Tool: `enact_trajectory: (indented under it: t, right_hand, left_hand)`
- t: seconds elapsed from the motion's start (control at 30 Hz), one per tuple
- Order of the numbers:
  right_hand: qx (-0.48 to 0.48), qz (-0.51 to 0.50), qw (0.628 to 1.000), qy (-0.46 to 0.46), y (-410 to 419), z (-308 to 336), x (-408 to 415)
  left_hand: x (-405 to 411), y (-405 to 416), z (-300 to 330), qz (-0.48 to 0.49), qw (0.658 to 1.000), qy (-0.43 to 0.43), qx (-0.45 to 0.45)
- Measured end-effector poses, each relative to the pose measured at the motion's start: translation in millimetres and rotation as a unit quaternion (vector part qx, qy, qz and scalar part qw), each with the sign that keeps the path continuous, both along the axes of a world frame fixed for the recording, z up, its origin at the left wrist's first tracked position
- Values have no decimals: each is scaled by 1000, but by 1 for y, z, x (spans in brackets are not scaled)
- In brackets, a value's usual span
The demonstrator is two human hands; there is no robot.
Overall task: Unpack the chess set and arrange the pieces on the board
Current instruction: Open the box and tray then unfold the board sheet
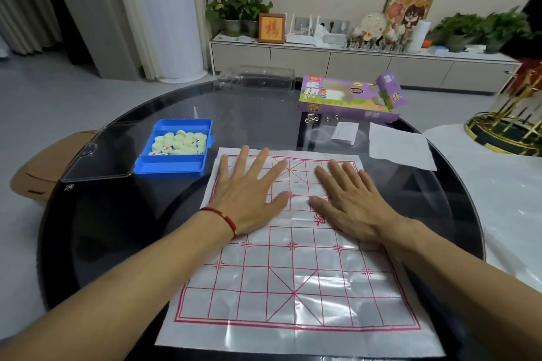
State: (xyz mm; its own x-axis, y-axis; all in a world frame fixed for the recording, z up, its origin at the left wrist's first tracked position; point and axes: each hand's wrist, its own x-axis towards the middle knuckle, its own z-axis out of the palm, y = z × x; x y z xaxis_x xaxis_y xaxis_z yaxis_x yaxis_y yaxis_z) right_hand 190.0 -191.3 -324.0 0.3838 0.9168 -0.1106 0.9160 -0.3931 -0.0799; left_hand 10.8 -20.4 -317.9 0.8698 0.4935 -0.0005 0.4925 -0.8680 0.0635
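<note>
Head view: board sheet spread on worktop, left hand and right hand flat, pressing it; pieces unplaced in blue case at 10 o'clock.

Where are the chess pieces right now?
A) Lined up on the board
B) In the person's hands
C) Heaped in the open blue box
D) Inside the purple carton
C: the pale round pieces lie heaped in the open blue box left of the paper board, which both flat hands press.
</note>
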Motion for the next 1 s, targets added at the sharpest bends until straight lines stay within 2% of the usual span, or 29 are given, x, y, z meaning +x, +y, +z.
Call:
enact_trajectory:
  t: [0.13, 0.3, 0.47, 0.53, 0.63, 0.7, 0.77, 0.8, 0.87, 0.93, 1.0]
  right_hand:
    - [25, -15, 1000, -5, 5, 5, 12]
    - [-14, -28, 999, -5, 8, -2, 29]
    - [-4, -36, 999, -14, 5, 2, 27]
    - [13, -17, 999, -42, 3, 6, 18]
    - [23, 36, 999, 8, -7, 7, -18]
    - [5, 54, 998, 28, -13, 2, -38]
    - [-4, 55, 998, 13, -15, -4, -44]
    - [-3, 51, 999, 8, -15, -5, -43]
    - [-1, 50, 999, 4, -13, -6, -41]
    - [0, 49, 999, 2, -12, -6, -41]
    - [-3, 47, 999, 3, -12, -6, -41]
  left_hand:
    - [2, 12, -20, 6, 999, 36, -12]
    - [1, 14, -18, 8, 999, 33, -11]
    - [3, 19, -21, 4, 999, 36, -5]
    - [4, 20, -22, 3, 999, 37, 1]
    - [5, 19, -21, 5, 999, 39, -8]
    - [7, 20, -17, 11, 999, 19, -39]
    - [8, 21, -6, 31, 995, -40, -90]
    - [6, 20, 1, 40, 992, -74, -90]
    - [-5, 9, 14, 38, 993, -108, -22]
    - [-24, -12, 16, -1, 996, -91, 12]
    - [-41, -31, 7, -25, 999, -17, -14]
